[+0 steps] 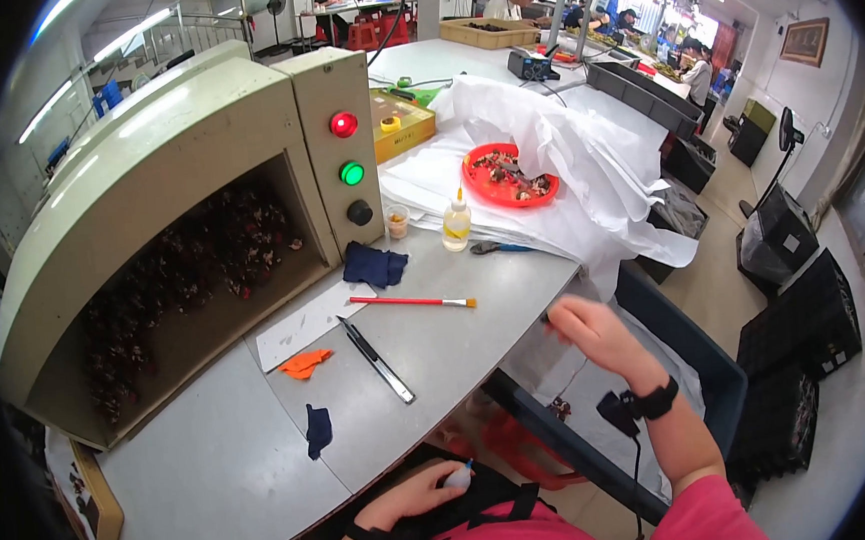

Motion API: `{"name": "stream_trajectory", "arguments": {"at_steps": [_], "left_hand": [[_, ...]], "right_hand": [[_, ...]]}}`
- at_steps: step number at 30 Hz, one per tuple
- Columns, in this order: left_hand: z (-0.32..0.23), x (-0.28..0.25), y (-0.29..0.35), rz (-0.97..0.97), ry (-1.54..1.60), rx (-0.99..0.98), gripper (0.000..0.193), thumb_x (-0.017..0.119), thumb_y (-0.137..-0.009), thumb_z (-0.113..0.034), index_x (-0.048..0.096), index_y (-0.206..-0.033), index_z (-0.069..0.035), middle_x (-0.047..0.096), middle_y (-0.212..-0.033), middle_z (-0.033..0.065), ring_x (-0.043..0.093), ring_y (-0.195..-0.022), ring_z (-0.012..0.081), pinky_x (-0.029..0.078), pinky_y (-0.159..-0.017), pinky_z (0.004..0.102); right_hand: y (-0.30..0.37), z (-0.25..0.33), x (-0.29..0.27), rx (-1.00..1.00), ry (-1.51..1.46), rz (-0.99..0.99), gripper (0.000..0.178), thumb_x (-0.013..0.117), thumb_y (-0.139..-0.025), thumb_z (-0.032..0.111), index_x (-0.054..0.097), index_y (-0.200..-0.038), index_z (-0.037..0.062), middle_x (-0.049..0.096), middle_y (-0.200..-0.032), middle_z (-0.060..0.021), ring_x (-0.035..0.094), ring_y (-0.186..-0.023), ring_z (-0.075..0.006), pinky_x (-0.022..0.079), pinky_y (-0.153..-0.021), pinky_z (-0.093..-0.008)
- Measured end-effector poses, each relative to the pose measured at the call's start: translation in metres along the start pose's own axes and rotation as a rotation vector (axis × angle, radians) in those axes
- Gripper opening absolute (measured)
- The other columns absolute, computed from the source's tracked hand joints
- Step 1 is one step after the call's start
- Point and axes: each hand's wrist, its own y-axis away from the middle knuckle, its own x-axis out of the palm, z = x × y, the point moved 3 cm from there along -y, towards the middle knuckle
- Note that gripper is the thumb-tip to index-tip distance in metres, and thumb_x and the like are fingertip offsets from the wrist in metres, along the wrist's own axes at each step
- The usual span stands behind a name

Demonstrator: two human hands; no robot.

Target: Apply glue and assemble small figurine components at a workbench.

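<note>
My left hand [420,493] rests low by my lap, below the table's front edge, fingers closed around a small white bottle with a blue tip [459,477]. My right hand [587,329] hangs blurred just off the table's right edge, over a dark blue bin [704,351] lined with white sheet; its fingers are curled, and whether they hold anything is unclear. On the grey table [226,465] lie a red-handled brush [410,301], a black and silver utility knife [377,359], an orange scrap [305,363] and a small dark blue scrap [317,430].
A beige oven-like cabinet [144,160] with red and green lights holds several small dark parts. A dark blue cloth [374,265], a glue bottle [456,223], a red tray of parts [509,175] and white sheeting [585,159] lie behind. Other people work at far tables.
</note>
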Motion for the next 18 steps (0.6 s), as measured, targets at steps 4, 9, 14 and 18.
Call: {"name": "stream_trajectory", "arguments": {"at_steps": [4, 9, 14, 18], "left_hand": [[-0.038, 0.0, 0.013, 0.016, -0.142, -0.062, 0.039, 0.063, -0.092, -0.025, 0.057, -0.125, -0.007, 0.059, -0.115, 0.0135, 0.057, -0.11, 0.0259, 0.045, -0.093, 0.0338], [-0.135, -0.01, 0.039, -0.017, -0.066, -0.103, 0.035, 0.063, -0.091, -0.022, 0.059, -0.123, -0.008, 0.058, -0.115, 0.0126, 0.058, -0.108, 0.0232, 0.048, -0.089, 0.032], [-0.209, -0.062, 0.035, -0.237, -0.222, 0.068, 0.03, 0.064, -0.09, -0.017, 0.06, -0.118, -0.008, 0.06, -0.109, 0.0094, 0.061, -0.102, 0.0181, 0.05, -0.086, 0.03], [-0.217, -0.132, -0.035, -0.456, -0.395, 0.032, 0.03, 0.066, -0.087, -0.02, 0.061, -0.111, -0.003, 0.065, -0.096, 0.0095, 0.064, -0.089, 0.0176, 0.052, -0.079, 0.0316]], "right_hand": [[-0.051, -0.003, -0.011, -0.195, 0.479, -0.186, 0.027, 0.06, -0.093, 0.026, 0.062, -0.098, 0.0001, 0.064, -0.089, -0.0101, 0.06, -0.076, -0.0221, 0.049, -0.069, -0.0319], [-0.093, -0.026, -0.001, -0.504, 0.569, -0.341, 0.023, 0.07, -0.083, 0.021, 0.062, -0.097, 0.0045, 0.062, -0.096, -0.0122, 0.059, -0.091, -0.0311, 0.046, -0.081, -0.0397], [-0.092, -0.034, 0.006, -0.502, 0.448, -0.487, 0.024, 0.071, -0.081, 0.018, 0.062, -0.1, 0.0056, 0.062, -0.101, -0.0107, 0.057, -0.098, -0.0292, 0.043, -0.087, -0.0394], [-0.088, -0.031, 0.0, -0.508, 0.433, -0.576, 0.023, 0.071, -0.082, 0.018, 0.063, -0.099, 0.006, 0.061, -0.103, -0.0093, 0.056, -0.1, -0.0277, 0.04, -0.09, -0.0395]]}}
